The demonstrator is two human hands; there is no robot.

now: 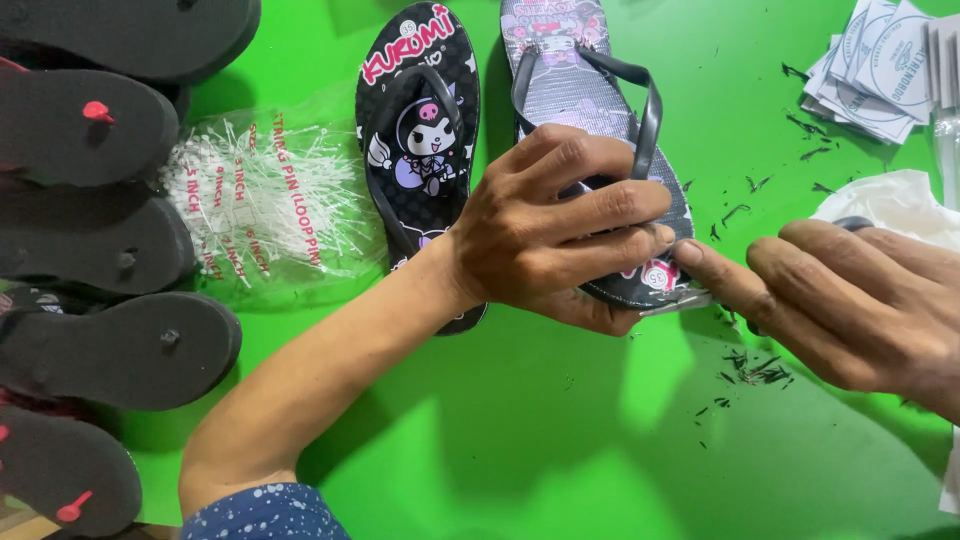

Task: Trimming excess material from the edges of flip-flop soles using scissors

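Grey-strapped printed rubber flip-flop (pixel 575 90) lies sole-down on the green table (pixel 520 440), right of centre. Going from the left edge, we note stacked black foam sandals (pixel 100 240) lying soles-up, then a clear plastic bag of white loop pins (pixel 270 200), then a black cartoon-print flip-flop (pixel 420 130). Our left hand (pixel 550 225) is clamped on the heel end of the grey-strapped flip-flop. Our right hand (pixel 850 300) touches that heel with its fingertips, fingers loosely curled together; whether it grips anything, we cannot tell. White printed paper tags (pixel 870 65) lie at far right.
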